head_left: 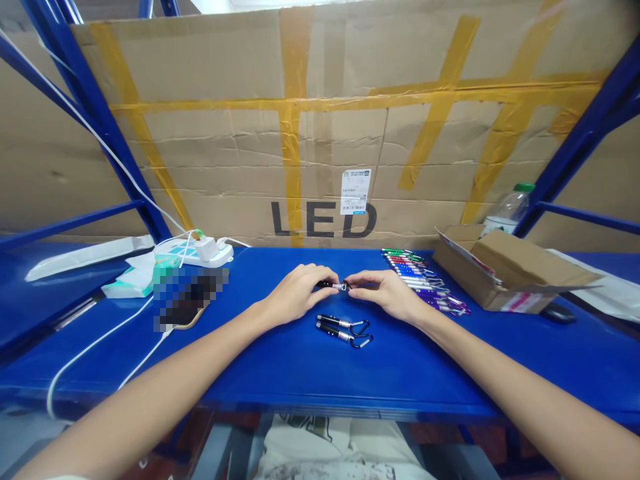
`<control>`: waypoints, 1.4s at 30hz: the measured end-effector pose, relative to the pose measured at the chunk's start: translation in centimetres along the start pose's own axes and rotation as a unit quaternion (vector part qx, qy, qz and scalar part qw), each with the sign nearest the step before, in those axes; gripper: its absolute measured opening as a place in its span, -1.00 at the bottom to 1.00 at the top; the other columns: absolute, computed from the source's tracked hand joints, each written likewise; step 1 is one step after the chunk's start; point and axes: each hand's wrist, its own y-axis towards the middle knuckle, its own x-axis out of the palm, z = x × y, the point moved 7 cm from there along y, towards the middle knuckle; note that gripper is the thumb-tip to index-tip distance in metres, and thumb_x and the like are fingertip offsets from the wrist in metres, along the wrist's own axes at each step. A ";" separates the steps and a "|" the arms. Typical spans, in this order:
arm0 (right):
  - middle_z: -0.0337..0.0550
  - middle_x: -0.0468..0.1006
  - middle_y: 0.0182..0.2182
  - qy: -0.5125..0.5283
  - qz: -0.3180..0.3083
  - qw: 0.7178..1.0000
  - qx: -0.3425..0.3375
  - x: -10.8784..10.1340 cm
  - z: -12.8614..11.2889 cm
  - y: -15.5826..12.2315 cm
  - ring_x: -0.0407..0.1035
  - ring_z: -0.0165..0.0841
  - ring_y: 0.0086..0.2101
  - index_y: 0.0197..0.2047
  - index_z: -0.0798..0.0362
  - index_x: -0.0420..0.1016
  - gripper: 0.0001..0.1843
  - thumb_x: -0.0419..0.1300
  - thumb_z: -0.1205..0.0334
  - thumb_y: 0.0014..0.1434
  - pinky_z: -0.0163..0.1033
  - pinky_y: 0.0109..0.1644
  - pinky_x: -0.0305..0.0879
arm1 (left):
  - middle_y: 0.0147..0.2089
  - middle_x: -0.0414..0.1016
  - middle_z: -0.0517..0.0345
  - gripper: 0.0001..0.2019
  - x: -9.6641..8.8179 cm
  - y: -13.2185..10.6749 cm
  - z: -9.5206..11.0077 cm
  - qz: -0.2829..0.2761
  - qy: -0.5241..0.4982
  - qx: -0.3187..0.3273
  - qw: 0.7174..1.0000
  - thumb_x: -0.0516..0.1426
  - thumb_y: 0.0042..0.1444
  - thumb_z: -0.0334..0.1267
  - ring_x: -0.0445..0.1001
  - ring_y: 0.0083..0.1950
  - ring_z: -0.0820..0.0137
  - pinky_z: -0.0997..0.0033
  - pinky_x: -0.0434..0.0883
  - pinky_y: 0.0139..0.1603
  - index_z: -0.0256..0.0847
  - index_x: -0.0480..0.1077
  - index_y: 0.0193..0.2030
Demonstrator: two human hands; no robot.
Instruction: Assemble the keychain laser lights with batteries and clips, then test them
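Black carabiner penlight (327, 285) is held mid-table, left hand (299, 293) pinching its barrel, right hand (386, 293) its clip end; two matching penlights (333, 331) lie nearer on the tabletop (280, 377), coloured penlights (411, 272) already lined up by the carton (465, 272); what remains is unclear.

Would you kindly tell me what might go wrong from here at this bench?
The black pen-like piece pinched between the left hand and right hand could slip. The right forearm looks close to the row of coloured pieces and might knock some askew. The white cable at the phone appears to run under the left forearm, so it may snag.
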 end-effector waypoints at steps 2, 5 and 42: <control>-0.06 0.78 -0.09 -0.024 0.005 1.000 -0.012 -0.1 -0.3 0.0 0.61 -0.06 -0.04 -0.07 0.01 0.78 -0.58 0.50 -0.06 0.07 0.08 0.19 0.49 | 0.04 0.66 0.15 -0.86 0.0 0.0 0.0 -0.004 0.002 -0.002 1.000 0.18 0.47 -0.15 0.55 0.05 0.24 0.19 0.36 0.15 -0.10 0.50 0.04; -0.06 0.77 -0.11 -0.036 0.011 0.999 -0.018 -0.2 -0.4 -0.1 0.61 -0.09 -0.08 -0.05 0.02 0.78 -0.58 0.48 -0.04 0.10 0.04 0.14 0.50 | 0.04 0.66 0.16 -0.85 0.1 0.0 0.0 -0.012 0.006 -0.009 1.000 0.18 0.47 -0.14 0.56 0.06 0.25 0.19 0.36 0.15 -0.10 0.51 0.05; -0.09 0.73 -0.18 -0.131 -0.024 0.983 -0.123 1.3 -3.1 -0.9 0.54 -0.12 -0.12 -0.10 -0.09 0.82 -0.66 0.30 -0.10 0.35 -0.02 0.11 0.43 | -0.01 0.68 0.15 -0.83 1.0 0.1 -0.5 -0.030 -0.081 -0.029 0.996 0.24 0.42 -0.12 0.58 0.02 0.26 0.28 0.41 0.08 -0.07 0.55 0.04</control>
